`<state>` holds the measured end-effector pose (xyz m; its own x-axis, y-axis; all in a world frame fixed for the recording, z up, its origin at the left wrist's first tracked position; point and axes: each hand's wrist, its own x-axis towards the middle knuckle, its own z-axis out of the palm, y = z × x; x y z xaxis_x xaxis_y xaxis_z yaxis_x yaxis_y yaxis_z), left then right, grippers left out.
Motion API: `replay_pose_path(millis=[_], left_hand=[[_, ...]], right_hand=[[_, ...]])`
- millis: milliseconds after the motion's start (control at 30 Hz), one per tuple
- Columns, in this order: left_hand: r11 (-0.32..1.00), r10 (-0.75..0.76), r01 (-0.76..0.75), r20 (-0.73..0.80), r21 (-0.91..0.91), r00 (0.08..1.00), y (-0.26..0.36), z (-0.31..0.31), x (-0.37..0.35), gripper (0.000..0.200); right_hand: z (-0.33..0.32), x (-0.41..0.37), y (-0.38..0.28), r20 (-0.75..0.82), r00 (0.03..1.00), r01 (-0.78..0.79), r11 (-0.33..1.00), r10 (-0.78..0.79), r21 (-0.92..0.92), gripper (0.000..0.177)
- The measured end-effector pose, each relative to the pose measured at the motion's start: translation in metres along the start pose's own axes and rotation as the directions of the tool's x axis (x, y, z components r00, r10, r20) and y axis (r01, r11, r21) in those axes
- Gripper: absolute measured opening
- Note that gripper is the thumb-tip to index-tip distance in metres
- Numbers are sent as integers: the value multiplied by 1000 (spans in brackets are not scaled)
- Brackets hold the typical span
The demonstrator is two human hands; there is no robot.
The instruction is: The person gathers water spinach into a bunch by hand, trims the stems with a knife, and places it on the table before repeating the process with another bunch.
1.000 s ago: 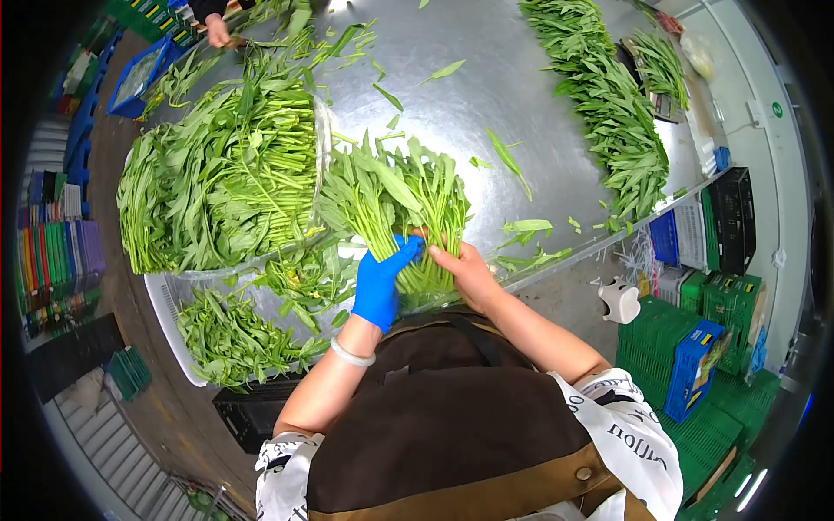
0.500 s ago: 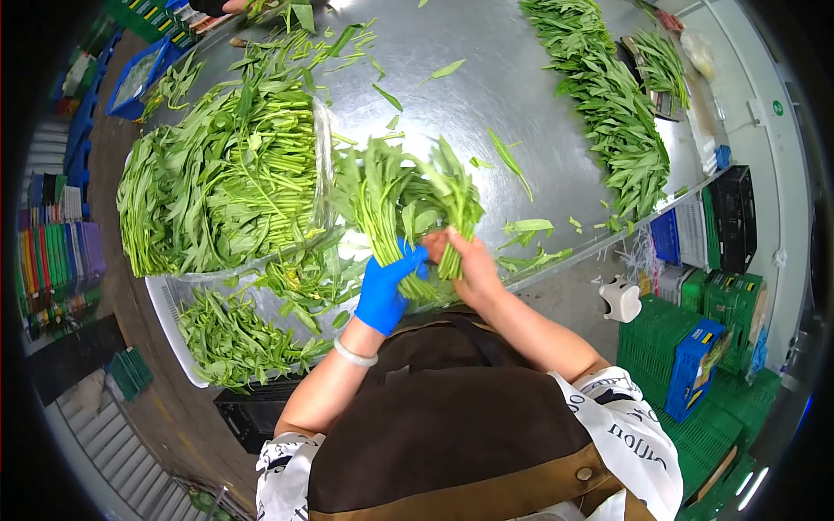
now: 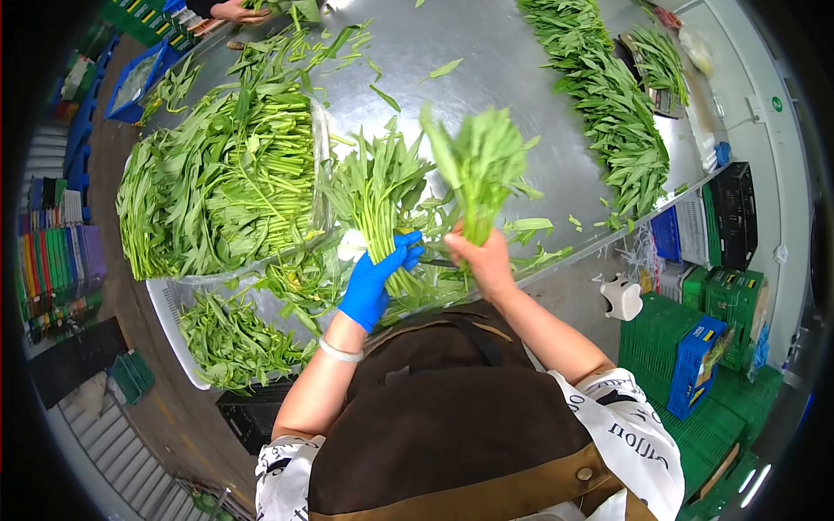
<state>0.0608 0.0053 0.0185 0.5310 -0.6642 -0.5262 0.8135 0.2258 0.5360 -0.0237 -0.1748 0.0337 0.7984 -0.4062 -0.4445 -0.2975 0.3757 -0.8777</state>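
Note:
My left hand (image 3: 375, 282), in a blue glove, is closed around the stems of a bunch of water spinach (image 3: 375, 195), leaves pointing away from me. My bare right hand (image 3: 484, 262) grips a second bunch (image 3: 484, 169), blurred by motion and held upright to the right of the first. A thin dark strip (image 3: 437, 262) shows between my hands; I cannot make out what it is. Left of my hands lies a large pile of water spinach (image 3: 234, 174), its cut stems facing right. Loose leaves and stems (image 3: 300, 282) lie below the pile.
A row of bunches (image 3: 608, 122) lies along the far right of the metal table (image 3: 486, 43). A white tray (image 3: 178, 339) of leaves sits at the near left. Another person's hand (image 3: 241, 11) shows at the top left. Green crates (image 3: 651, 339) stand at the right.
My right hand has moved right and slightly down, its bunch swinging up and away from the left one. My left hand has shifted slightly left. The other person's hand shows more.

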Motion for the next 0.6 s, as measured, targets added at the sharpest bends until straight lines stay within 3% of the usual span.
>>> replay_pose_path(millis=[100,167,233,267,400,500,600], left_hand=[[996,-79,81,-45,34,996,-20,-2,4,42],[877,58,-65,30,477,998,-57,-48,13,43],[973,-217,225,-136,45,967,-34,-12,2,43],[973,-232,232,-122,-10,965,-33,-11,0,41],[949,-171,174,34,-264,985,-38,-25,5,41],[932,-243,240,22,-272,970,-29,-23,1,41],[973,-218,215,-32,-90,975,-29,-17,1,39]], right_hand=[[13,0,18,213,970,-70,971,120,-228,31],[19,-4,18,246,944,-174,965,221,-198,33],[17,0,28,231,929,-277,958,288,-78,28],[15,0,31,136,943,-297,952,304,-71,25],[-4,7,35,109,958,-262,965,264,-29,20],[-6,10,31,63,990,-140,966,129,218,19],[7,12,20,62,997,-46,999,45,19,19]])
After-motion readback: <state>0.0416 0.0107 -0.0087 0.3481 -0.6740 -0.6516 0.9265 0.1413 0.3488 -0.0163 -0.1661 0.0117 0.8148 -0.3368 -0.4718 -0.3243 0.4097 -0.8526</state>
